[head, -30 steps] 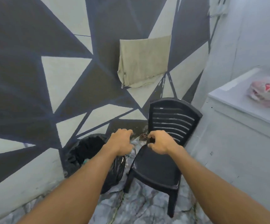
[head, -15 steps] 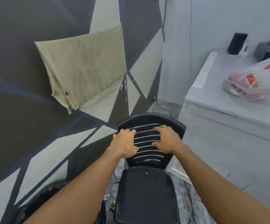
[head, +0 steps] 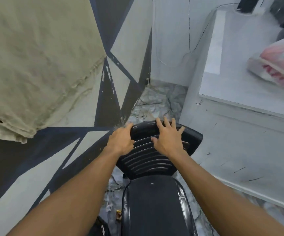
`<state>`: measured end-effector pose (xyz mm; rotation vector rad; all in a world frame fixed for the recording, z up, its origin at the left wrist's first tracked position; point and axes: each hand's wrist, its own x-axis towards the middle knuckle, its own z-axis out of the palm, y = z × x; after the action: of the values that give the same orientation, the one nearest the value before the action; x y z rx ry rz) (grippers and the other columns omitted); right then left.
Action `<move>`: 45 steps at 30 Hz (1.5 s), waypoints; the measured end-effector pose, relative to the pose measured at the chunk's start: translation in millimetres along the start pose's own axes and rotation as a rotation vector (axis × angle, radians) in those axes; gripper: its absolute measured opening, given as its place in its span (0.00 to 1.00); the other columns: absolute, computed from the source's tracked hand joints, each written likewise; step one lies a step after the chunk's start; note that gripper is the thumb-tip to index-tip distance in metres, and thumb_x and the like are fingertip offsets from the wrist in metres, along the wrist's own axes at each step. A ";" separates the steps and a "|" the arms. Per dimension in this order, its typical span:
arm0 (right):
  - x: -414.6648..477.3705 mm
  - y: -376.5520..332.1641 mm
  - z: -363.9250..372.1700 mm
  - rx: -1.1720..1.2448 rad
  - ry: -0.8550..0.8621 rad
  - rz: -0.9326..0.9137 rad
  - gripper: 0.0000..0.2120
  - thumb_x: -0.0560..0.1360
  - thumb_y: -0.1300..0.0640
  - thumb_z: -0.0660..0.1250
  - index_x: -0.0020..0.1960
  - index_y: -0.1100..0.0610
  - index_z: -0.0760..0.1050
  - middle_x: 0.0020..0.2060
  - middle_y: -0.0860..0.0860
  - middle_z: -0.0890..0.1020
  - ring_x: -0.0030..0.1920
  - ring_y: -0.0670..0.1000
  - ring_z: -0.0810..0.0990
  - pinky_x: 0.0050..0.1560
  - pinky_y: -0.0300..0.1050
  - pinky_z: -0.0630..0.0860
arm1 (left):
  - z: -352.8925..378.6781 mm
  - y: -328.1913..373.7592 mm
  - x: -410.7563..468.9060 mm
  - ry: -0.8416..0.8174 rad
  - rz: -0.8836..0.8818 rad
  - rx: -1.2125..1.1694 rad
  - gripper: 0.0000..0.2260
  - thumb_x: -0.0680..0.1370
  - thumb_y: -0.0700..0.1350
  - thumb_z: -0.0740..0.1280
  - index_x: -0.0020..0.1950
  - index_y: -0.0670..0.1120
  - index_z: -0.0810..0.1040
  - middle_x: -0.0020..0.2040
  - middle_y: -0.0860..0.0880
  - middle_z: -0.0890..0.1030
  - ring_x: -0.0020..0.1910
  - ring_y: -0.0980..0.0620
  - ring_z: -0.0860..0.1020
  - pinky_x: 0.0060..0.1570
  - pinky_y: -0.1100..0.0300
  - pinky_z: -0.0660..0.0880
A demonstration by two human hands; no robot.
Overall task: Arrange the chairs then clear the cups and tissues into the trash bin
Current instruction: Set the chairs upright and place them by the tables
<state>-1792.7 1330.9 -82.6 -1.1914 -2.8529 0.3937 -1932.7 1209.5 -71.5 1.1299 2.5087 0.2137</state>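
A black plastic chair stands right below me, its slatted backrest facing the corner between the painted wall and a white cabinet. My left hand curls around the top left edge of the backrest. My right hand lies on the top rim with its fingers spread and straight, not closed around it. A sliver of the black trash bag shows at the bottom edge, left of the seat. No cups or tissues are in view.
A beige towel hangs on the geometric grey wall at the left. The white cabinet stands close on the right, with a red-and-white plastic bag on top. A small scrap lies on the marble floor beside the seat.
I have moved in over the chair. My hands went from the seat's rear edge, up the slats, to the top of the backrest. The right hand's fingers have spread.
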 end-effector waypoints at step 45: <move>-645.6 -18.8 -38.1 0.717 0.573 1.138 0.03 0.64 0.68 0.63 0.34 0.63 0.72 0.28 0.53 0.73 0.28 0.52 0.71 0.22 0.41 0.64 | 95.2 286.3 -488.9 -0.283 1.670 0.861 0.13 0.61 0.48 0.84 0.35 0.47 0.82 0.30 0.53 0.76 0.37 0.48 0.77 0.37 0.57 0.73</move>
<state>-1344.5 872.8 6.4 -2.0865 -1.1580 0.7941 -1401.8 1033.4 59.6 2.9581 0.7360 -0.6153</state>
